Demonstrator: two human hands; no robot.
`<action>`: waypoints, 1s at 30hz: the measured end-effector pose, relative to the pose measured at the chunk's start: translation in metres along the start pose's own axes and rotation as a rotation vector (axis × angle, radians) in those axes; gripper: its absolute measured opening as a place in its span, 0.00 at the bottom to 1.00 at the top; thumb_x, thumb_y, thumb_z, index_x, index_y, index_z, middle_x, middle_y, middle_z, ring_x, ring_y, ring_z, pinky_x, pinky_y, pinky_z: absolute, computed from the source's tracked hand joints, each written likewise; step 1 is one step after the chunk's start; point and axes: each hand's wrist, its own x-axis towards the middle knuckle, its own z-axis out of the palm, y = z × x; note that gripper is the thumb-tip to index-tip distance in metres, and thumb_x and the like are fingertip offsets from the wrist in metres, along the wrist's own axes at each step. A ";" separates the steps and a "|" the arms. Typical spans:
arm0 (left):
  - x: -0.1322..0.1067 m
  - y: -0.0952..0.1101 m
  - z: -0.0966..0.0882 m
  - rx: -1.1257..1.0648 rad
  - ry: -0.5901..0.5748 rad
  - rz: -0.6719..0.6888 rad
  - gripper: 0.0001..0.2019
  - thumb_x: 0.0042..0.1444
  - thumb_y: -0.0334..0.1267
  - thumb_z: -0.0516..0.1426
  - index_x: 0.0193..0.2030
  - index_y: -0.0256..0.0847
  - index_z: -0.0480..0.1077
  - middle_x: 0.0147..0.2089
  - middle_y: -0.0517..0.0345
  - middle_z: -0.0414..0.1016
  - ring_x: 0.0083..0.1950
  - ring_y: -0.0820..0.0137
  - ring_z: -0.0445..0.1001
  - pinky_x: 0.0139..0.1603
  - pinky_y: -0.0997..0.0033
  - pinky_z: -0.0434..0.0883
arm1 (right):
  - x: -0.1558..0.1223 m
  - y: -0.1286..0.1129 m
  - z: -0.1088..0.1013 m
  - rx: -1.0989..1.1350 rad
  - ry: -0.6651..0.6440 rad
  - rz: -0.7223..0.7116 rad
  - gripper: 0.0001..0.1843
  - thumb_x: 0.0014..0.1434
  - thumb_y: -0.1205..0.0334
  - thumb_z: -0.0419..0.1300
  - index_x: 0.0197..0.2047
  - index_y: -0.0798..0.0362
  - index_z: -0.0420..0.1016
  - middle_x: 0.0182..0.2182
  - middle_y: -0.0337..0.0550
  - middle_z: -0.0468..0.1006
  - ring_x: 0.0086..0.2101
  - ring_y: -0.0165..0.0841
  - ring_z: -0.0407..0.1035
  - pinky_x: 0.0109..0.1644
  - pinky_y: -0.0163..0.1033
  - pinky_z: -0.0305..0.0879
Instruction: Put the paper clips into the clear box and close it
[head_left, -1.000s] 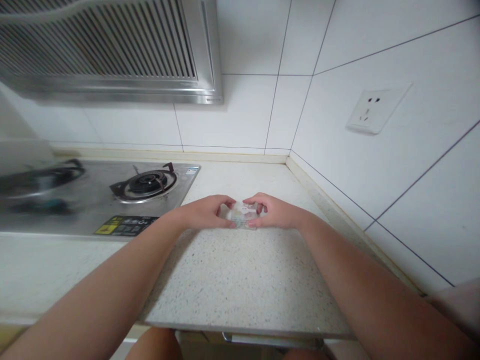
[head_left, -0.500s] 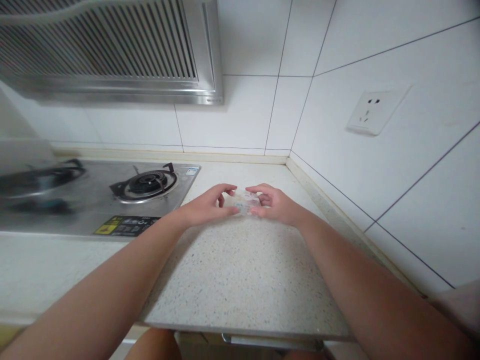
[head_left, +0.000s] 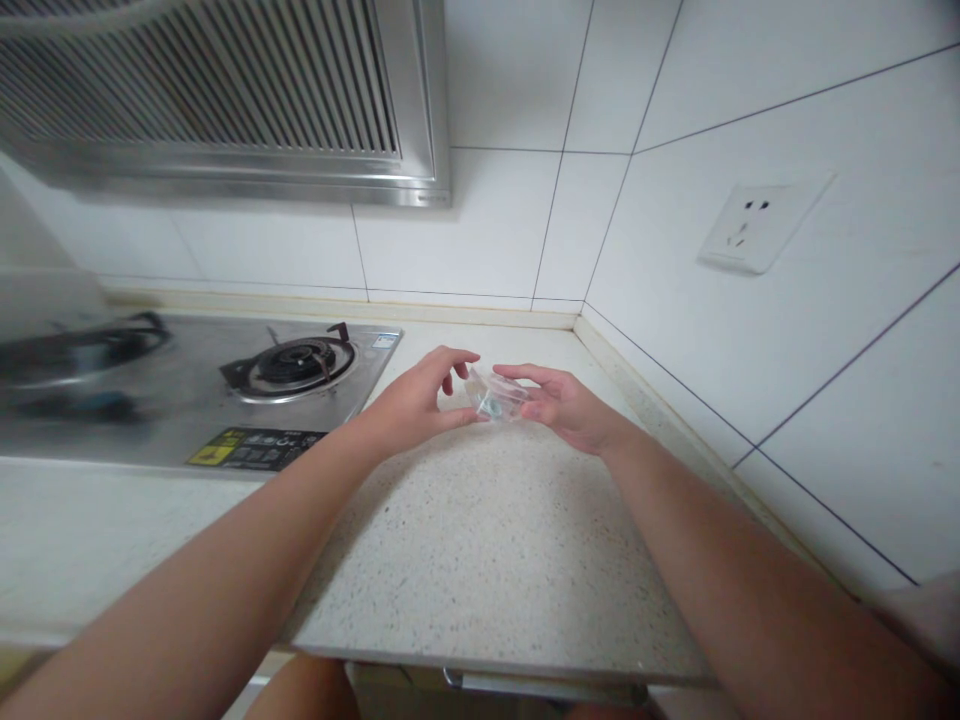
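A small clear plastic packet point(head_left: 496, 395) with something pale and greenish inside sits between my two hands, lifted a little above the speckled countertop point(head_left: 480, 560). My right hand point(head_left: 564, 404) lies palm up with the packet resting on its fingers. My left hand point(head_left: 418, 398) touches the packet's left edge with thumb and fingertips, the other fingers spread. Both forearms reach in from the bottom of the view.
A steel gas hob with a black burner point(head_left: 292, 362) lies to the left, and a blurred pan point(head_left: 71, 350) sits on its far left. A range hood point(head_left: 225, 95) hangs above. White tiled walls meet in a corner; a wall socket point(head_left: 750, 225) is on the right wall.
Both hands have lifted off the countertop and opened up. The packet, held flat and pressed between them before, now rests on the upturned right fingers.
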 end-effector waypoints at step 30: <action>0.001 0.013 -0.006 0.075 0.183 0.277 0.20 0.56 0.46 0.66 0.55 0.46 0.74 0.47 0.52 0.71 0.44 0.68 0.71 0.35 0.72 0.73 | 0.003 -0.009 0.017 0.104 0.097 0.028 0.29 0.51 0.51 0.72 0.54 0.53 0.78 0.50 0.51 0.80 0.49 0.41 0.74 0.59 0.52 0.63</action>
